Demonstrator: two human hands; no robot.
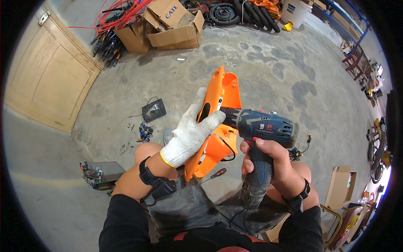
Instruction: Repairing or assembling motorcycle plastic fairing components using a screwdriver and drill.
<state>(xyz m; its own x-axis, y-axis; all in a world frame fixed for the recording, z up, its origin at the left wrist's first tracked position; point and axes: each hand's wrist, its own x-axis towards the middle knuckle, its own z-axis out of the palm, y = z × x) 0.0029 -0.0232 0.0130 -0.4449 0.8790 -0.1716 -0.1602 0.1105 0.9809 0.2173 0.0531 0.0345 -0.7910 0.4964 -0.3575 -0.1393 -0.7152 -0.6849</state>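
Observation:
My left hand (189,134), in a white knit glove with a yellow cuff edge, is closed around the orange plastic shell (210,156) and holds it upright above my lap. A thin black cable (228,148) loops along the shell's inner side. My bare right hand (270,157) grips the handle of a dark blue cordless drill (266,126), its index finger near the red trigger. The drill points left, its black chuck against or just beside the shell, close to my gloved fingers. The bit's tip is hidden.
Below the shell, a screwdriver (218,172) lies near my legs. On the floor ahead are a black square unit (154,110) and connector bundles (145,132). A grey box with wiring (107,173) stands left. Cardboard boxes (176,38) and tyres (223,14) line the back.

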